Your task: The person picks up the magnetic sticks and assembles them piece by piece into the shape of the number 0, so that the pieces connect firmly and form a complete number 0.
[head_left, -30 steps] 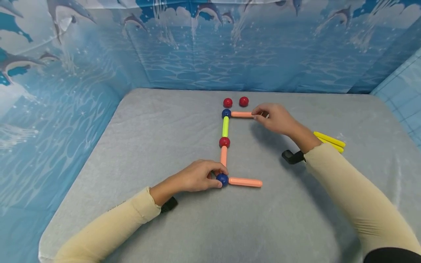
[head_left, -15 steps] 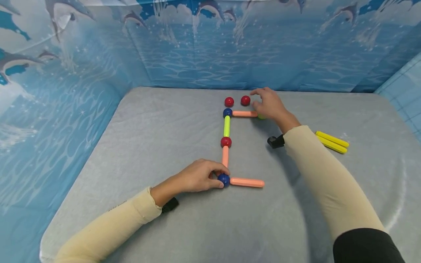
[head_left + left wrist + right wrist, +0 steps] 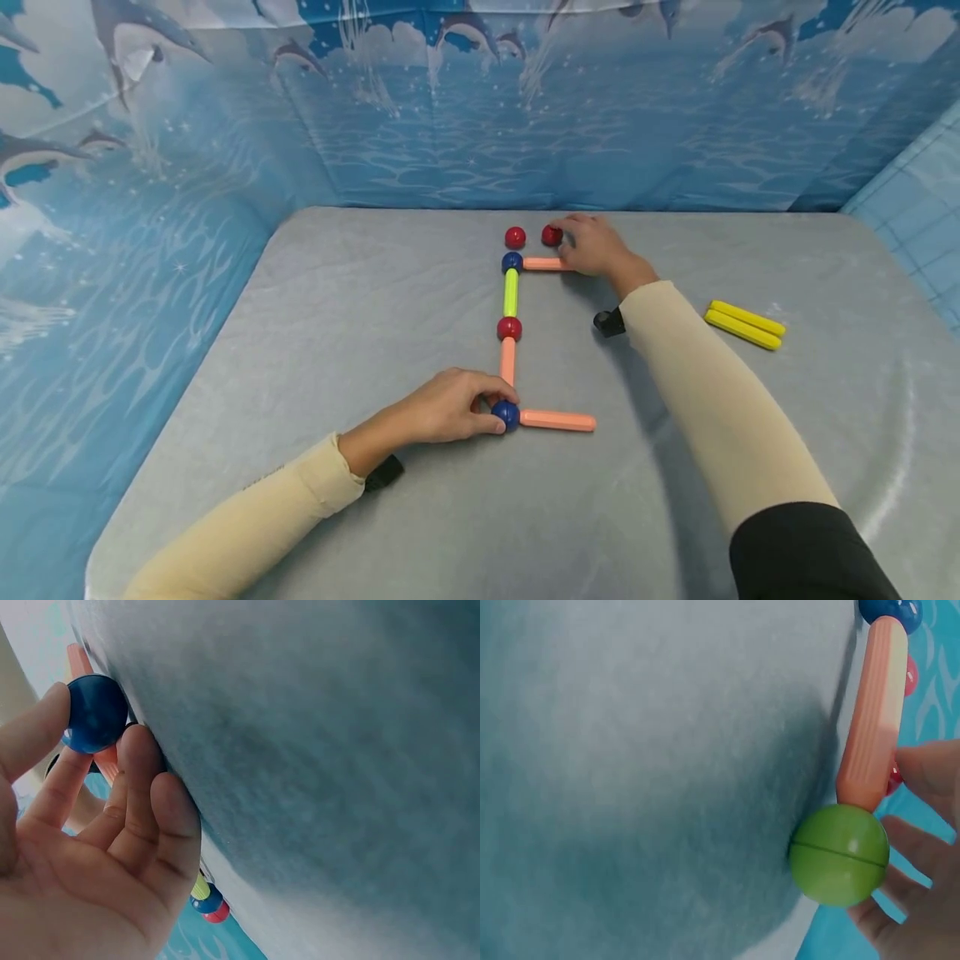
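My left hand pinches a dark blue ball at the near corner of a chain of sticks and balls. An orange stick extends right from that ball; another orange stick leads away to a red ball. Beyond come a lime stick, a second blue ball and a far orange stick ending in a green ball. At the back, my right hand has finger and thumb around a loose red ball. In the head view it hides most of the green ball.
Another loose red ball sits behind the far blue ball. Two yellow sticks lie side by side at the right on the grey cloth-covered table. A blue dolphin-print curtain hangs behind the table.
My right hand has left the right end of the far orange stick, uncovering then covering the green ball, and moved back-left onto the loose red ball. My left hand stays on the blue ball.
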Tool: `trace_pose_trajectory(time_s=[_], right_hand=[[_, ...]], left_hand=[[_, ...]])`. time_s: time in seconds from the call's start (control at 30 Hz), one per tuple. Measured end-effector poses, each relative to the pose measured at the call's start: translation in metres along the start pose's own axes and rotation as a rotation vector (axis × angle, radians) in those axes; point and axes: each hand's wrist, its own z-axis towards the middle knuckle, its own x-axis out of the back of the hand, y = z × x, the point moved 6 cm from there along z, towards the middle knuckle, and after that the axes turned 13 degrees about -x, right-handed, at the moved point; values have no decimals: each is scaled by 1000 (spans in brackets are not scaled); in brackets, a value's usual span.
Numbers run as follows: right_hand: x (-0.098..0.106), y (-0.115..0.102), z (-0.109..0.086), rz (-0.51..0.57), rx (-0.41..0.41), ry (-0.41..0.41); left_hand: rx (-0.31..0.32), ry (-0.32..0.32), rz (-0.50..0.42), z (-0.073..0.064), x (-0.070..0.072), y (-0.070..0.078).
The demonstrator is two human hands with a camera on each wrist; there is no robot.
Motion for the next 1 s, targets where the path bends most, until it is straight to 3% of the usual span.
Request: trace_pose_trajectory(time_s=[0.17, 0.6, 0.73, 1.0], right_hand=[[1, 1, 3, 79, -21, 40], [-6, 5, 9, 203, -128, 20], [-5, 4, 7, 218, -118, 30], [12, 5, -9, 225, -22, 79]], left_hand=[[-20, 1, -11, 2, 1, -1], [-17, -9, -15, 3, 0, -2], [-11, -7, -20, 2, -1, -3], [4, -7, -11, 4, -2, -4]])
